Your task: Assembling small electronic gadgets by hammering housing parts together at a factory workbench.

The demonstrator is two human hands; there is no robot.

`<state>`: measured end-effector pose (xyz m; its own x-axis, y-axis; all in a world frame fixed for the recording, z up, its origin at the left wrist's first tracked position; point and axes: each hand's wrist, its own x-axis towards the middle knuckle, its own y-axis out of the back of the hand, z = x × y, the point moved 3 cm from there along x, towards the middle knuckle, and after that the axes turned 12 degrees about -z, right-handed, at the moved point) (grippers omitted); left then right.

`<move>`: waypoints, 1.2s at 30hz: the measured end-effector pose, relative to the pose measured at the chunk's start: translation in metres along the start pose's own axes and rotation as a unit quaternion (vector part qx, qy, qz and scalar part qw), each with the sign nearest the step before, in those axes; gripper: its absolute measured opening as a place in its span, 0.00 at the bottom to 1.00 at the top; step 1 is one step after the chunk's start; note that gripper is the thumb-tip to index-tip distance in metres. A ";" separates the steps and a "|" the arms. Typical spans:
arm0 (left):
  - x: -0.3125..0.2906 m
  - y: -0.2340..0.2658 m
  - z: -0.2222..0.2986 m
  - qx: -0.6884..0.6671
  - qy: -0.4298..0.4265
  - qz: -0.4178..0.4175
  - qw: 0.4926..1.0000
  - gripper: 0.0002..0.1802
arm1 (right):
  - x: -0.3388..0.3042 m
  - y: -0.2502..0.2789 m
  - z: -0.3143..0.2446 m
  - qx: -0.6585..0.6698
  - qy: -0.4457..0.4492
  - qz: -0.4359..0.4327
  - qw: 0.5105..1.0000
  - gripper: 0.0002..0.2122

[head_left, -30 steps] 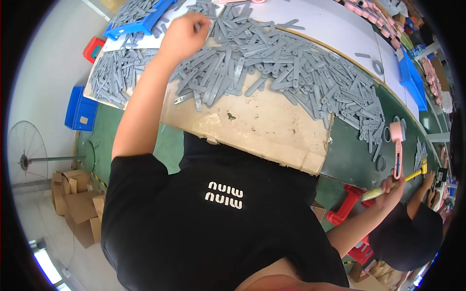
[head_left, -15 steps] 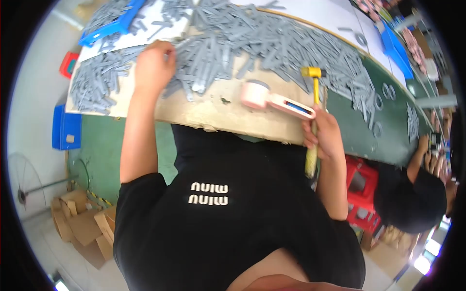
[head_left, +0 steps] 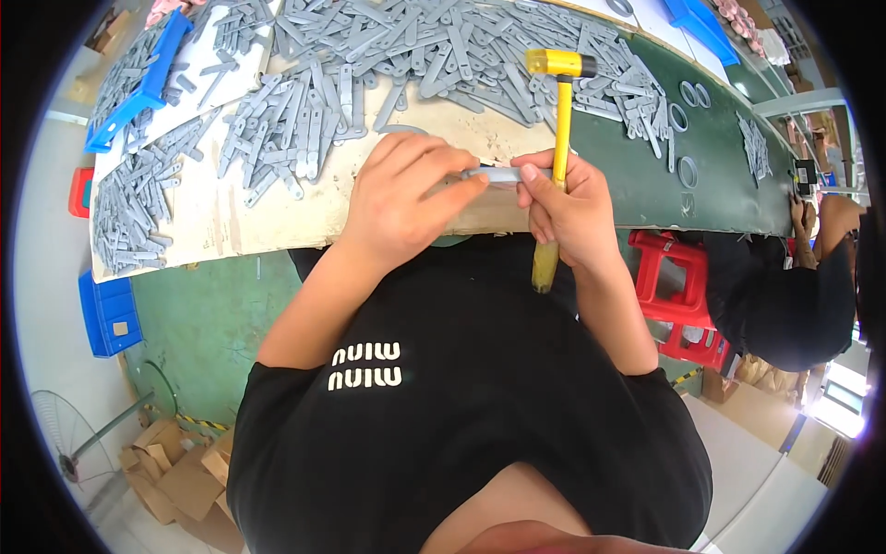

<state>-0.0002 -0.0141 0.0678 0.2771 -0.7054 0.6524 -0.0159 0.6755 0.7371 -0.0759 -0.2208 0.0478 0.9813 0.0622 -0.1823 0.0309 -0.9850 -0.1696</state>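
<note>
Both my hands meet over the table's front edge. In my right hand (head_left: 574,198) is a yellow-headed hammer (head_left: 563,120), upright, its handle running down through the palm. The thumb and fingers of that hand also grip the right end of a grey strip (head_left: 503,174). My left hand (head_left: 397,198) has its fingers closed around the strip's other end. Behind the left knuckles a grey curved rim (head_left: 403,129) peeks out; the pink-and-white handheld device seen earlier is otherwise hidden by my hand.
Loose grey strips (head_left: 452,55) cover much of the tabletop (head_left: 212,222). A blue tray (head_left: 152,88) stands at the far left, another blue tray (head_left: 701,28) at the far right. Grey rings (head_left: 688,173) lie on the green mat (head_left: 637,189). A co-worker's arm (head_left: 835,222) is at right, beside red stools (head_left: 678,286).
My left hand has left the strip pile and moved right to my right hand, where a grey strip now spans between them. The device has become mostly hidden. The hammer stays held.
</note>
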 end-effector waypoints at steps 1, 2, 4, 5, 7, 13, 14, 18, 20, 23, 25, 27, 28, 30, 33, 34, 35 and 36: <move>0.000 -0.003 -0.003 -0.003 0.002 -0.025 1.000 0.17 | 0.001 -0.001 0.001 0.001 0.000 -0.002 1.000 0.12; 0.001 -0.006 -0.004 -0.002 0.003 -0.026 1.000 0.17 | 0.001 0.000 0.001 -0.038 0.003 0.029 0.999 0.10; 0.002 -0.012 -0.012 -0.023 0.135 -0.019 0.990 0.30 | 0.002 0.000 0.002 -0.075 0.006 0.057 0.995 0.08; -0.002 -0.013 -0.018 -0.019 0.123 -0.056 0.991 0.39 | 0.002 0.000 0.001 -0.104 0.010 0.072 0.992 0.08; -0.009 -0.017 -0.023 -0.032 0.138 -0.080 0.987 0.37 | 0.004 -0.002 0.000 -0.133 0.013 0.086 0.987 0.08; -0.014 -0.019 -0.019 -0.084 0.198 -0.108 0.971 0.34 | 0.012 -0.015 -0.006 -0.215 0.001 0.068 0.974 0.08; -0.016 -0.019 -0.020 -0.090 0.202 -0.101 0.970 0.33 | 0.014 -0.016 -0.007 -0.215 -0.007 0.058 0.975 0.08; -0.018 -0.021 -0.019 -0.085 0.197 -0.085 0.973 0.35 | 0.016 -0.016 -0.008 -0.204 -0.053 0.060 0.976 0.08; -0.017 -0.020 -0.019 -0.107 0.185 -0.039 0.976 0.30 | 0.018 -0.010 -0.003 -0.223 -0.047 0.053 0.972 0.08; -0.021 -0.020 -0.022 -0.073 0.134 -0.060 0.987 0.20 | 0.020 -0.006 -0.004 -0.238 -0.045 0.044 0.969 0.07; -0.020 -0.020 -0.020 -0.078 0.138 -0.047 0.986 0.17 | 0.020 -0.006 -0.003 -0.235 -0.049 0.042 0.970 0.07; -0.020 -0.021 -0.020 -0.082 0.141 -0.034 0.986 0.14 | 0.020 -0.006 -0.002 -0.250 -0.043 0.045 0.966 0.08; -0.021 -0.023 -0.021 -0.077 0.126 -0.030 0.989 0.14 | 0.020 -0.006 -0.002 -0.250 -0.043 0.045 0.966 0.08; -0.022 -0.023 -0.021 -0.073 0.111 -0.027 0.991 0.15 | 0.018 -0.007 -0.003 -0.278 -0.024 0.056 0.959 0.10; -0.018 -0.021 -0.017 -0.037 0.100 -0.037 0.994 0.15 | 0.018 -0.002 0.002 -0.324 -0.026 0.068 0.943 0.12; -0.018 -0.019 -0.016 -0.023 0.099 -0.053 0.993 0.14 | 0.018 -0.002 0.000 -0.323 -0.026 0.070 0.943 0.12; -0.016 -0.018 -0.015 -0.010 0.098 -0.069 0.993 0.13 | 0.018 -0.002 -0.002 -0.323 -0.040 0.061 0.944 0.13; -0.014 -0.016 -0.012 -0.011 0.097 -0.069 0.993 0.13 | 0.018 -0.002 -0.003 -0.321 -0.053 0.053 0.944 0.14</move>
<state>0.0072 -0.0127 0.0446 0.4546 -0.7389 0.4974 0.0557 0.5809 0.8120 -0.0579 -0.2182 0.0478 0.9617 -0.0602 -0.2672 0.0761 -0.8785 0.4716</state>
